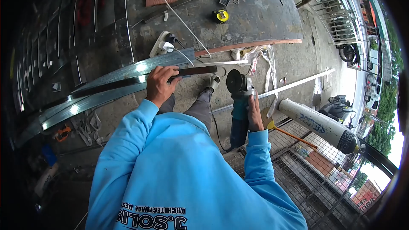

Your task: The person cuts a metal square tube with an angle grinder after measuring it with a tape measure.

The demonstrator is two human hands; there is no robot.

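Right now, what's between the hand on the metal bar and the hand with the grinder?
In the head view, between the left hand on the dark metal bar and the right hand holding the angle grinder lie the person's grey trouser leg and sandalled foot, over bare concrete.

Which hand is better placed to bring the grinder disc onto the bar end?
Right. The right hand already grips the grinder, disc near the bar; the left hand pins that bar.

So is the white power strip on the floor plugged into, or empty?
Plugged into: the power strip carries a white plug and a black plug, cords running off.
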